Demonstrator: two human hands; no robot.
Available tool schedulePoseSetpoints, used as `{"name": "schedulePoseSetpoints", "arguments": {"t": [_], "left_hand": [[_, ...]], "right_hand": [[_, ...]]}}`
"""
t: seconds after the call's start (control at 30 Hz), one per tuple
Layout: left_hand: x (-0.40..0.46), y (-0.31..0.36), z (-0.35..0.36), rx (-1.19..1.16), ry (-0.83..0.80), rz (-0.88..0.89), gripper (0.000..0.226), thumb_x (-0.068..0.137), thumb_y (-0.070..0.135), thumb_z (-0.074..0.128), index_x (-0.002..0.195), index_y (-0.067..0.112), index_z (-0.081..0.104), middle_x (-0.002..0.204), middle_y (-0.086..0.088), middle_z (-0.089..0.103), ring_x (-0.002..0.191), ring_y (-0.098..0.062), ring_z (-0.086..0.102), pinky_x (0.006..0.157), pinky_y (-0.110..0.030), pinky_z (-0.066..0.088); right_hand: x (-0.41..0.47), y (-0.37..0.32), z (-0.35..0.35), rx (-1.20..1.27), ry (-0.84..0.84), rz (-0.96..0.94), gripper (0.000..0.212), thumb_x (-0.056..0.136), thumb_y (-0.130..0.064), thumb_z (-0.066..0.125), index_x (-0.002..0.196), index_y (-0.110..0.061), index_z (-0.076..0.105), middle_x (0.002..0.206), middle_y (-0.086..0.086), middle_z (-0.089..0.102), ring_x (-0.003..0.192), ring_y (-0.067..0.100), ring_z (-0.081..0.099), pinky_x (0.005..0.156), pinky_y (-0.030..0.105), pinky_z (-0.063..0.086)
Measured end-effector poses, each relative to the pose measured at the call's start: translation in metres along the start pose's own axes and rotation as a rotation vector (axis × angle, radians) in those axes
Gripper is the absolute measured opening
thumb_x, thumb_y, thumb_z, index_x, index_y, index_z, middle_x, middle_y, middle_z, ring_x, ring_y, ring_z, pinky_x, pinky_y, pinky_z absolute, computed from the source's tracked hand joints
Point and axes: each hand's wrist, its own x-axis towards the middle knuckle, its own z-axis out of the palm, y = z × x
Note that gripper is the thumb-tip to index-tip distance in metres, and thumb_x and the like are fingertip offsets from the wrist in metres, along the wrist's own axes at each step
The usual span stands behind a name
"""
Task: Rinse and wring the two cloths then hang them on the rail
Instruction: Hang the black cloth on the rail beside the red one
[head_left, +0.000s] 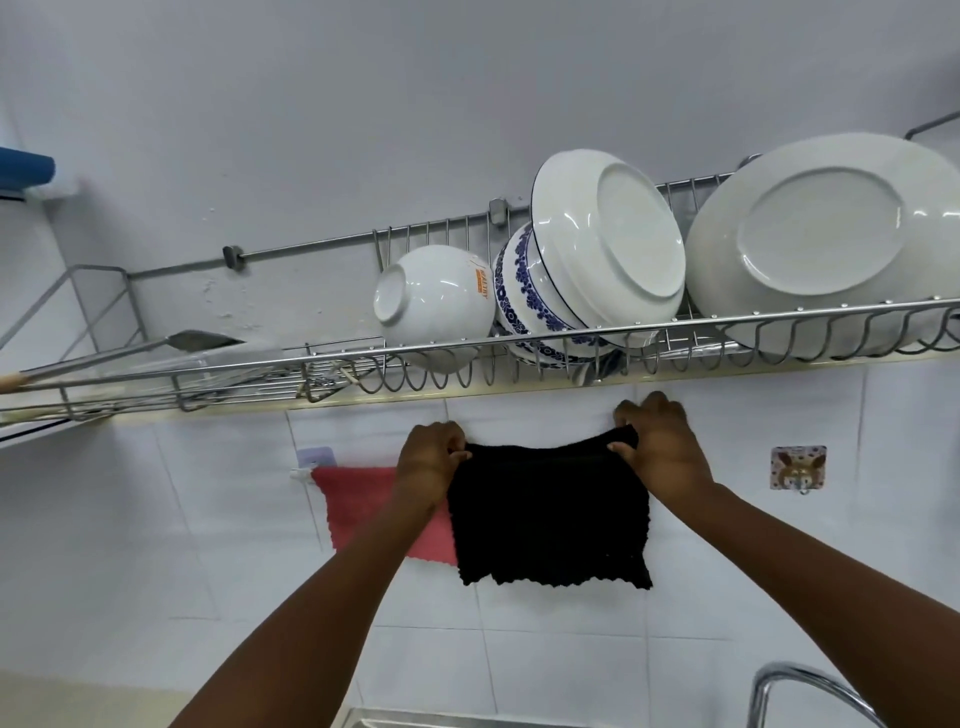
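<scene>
Left hand fingers pinch black cloth top corner at 9 o'clock; right hand pinches opposite corner at 3. Cloth hangs flat on tiled wall. Red cloth hangs just beside at 9, partly overlapped. Dish rack at 12.

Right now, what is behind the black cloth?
Behind the black cloth: white wall tile and the red cloth's right edge. Any rail there is covered; both hands pinch its top corners.
</scene>
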Motion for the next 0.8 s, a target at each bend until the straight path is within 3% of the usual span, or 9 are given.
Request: {"name": "schedulePoseSetpoints", "arguments": {"t": [0.03,0.1,0.2,0.3,0.4,0.47,0.57,0.67,0.8], "left_hand": [[-0.001,-0.001,0.001,0.018,-0.052,0.026,0.009,0.082,0.023,0.07,0.08,0.014,0.067,0.083,-0.006,0.069,0.08,-0.023,0.063,0.065,-0.026,0.044],[-0.002,-0.006,0.003,0.16,-0.128,0.092,0.025,0.091,0.039,0.055,0.081,0.023,0.071,0.087,-0.003,0.07,0.085,-0.023,0.063,0.076,-0.033,0.047],[-0.001,-0.008,0.003,0.449,-0.225,0.066,0.051,0.095,0.057,0.027,0.07,0.028,0.061,0.081,-0.004,0.06,0.082,-0.023,0.055,0.081,-0.038,0.037],[0.007,-0.002,-0.002,0.521,-0.215,-0.005,0.056,0.092,0.064,0.022,0.086,0.03,0.067,0.084,-0.002,0.061,0.092,-0.022,0.053,0.084,-0.039,0.035],[0.005,-0.007,-0.005,0.471,-0.039,-0.001,0.039,0.094,0.049,0.036,0.1,0.022,0.064,0.097,-0.003,0.066,0.099,-0.027,0.053,0.078,-0.038,0.04],[-0.007,-0.014,-0.003,0.388,0.066,0.006,0.028,0.095,0.032,0.042,0.101,0.011,0.059,0.097,-0.013,0.066,0.093,-0.032,0.055,0.073,-0.037,0.045],[-0.026,-0.015,0.004,0.218,0.138,0.012,0.022,0.096,0.026,0.044,0.093,0.006,0.052,0.076,-0.016,0.065,0.073,-0.033,0.059,0.061,-0.036,0.045],[-0.034,-0.001,0.01,0.055,0.142,-0.12,0.021,0.096,0.029,0.047,0.091,0.009,0.046,0.06,-0.006,0.056,0.055,-0.025,0.056,0.051,-0.033,0.043],[-0.036,0.008,0.015,-0.145,0.139,-0.287,0.011,0.09,0.018,0.056,0.093,0.008,0.052,0.07,-0.005,0.06,0.059,-0.016,0.053,0.048,-0.021,0.035]], "right_hand": [[0.0,0.002,0.002,-0.019,0.018,-0.045,0.02,0.072,-0.017,0.074,0.087,-0.011,0.063,0.099,0.015,0.053,0.094,0.035,0.047,0.069,0.042,0.052],[0.002,0.008,0.004,-0.148,0.022,-0.17,0.016,0.07,-0.022,0.078,0.075,-0.013,0.065,0.088,0.011,0.06,0.084,0.037,0.052,0.063,0.04,0.049],[0.003,0.018,0.004,-0.438,0.0,-0.249,0.038,0.082,-0.047,0.057,0.061,-0.018,0.069,0.068,0.0,0.066,0.073,0.034,0.055,0.062,0.038,0.041],[0.008,0.013,0.001,-0.515,0.006,-0.292,0.043,0.085,-0.051,0.047,0.063,-0.019,0.067,0.065,0.0,0.066,0.072,0.032,0.053,0.064,0.037,0.039],[0.01,0.007,0.004,-0.368,-0.025,-0.284,0.026,0.083,-0.043,0.058,0.085,-0.018,0.064,0.085,0.006,0.065,0.087,0.033,0.052,0.074,0.041,0.042],[0.005,0.011,0.006,-0.37,-0.041,-0.268,0.026,0.086,-0.042,0.055,0.084,-0.019,0.066,0.096,0.008,0.059,0.092,0.033,0.051,0.077,0.043,0.042],[0.007,0.018,0.001,-0.389,-0.034,-0.237,0.03,0.089,-0.041,0.049,0.079,-0.021,0.068,0.095,0.003,0.058,0.09,0.032,0.049,0.078,0.041,0.038],[0.012,0.014,-0.004,-0.296,0.016,-0.249,0.016,0.086,-0.031,0.057,0.08,-0.019,0.066,0.084,0.003,0.065,0.086,0.035,0.052,0.076,0.04,0.038],[0.005,0.005,0.003,-0.36,-0.006,-0.232,0.02,0.084,-0.029,0.058,0.073,-0.014,0.066,0.083,0.006,0.065,0.085,0.035,0.052,0.074,0.039,0.037]]}}
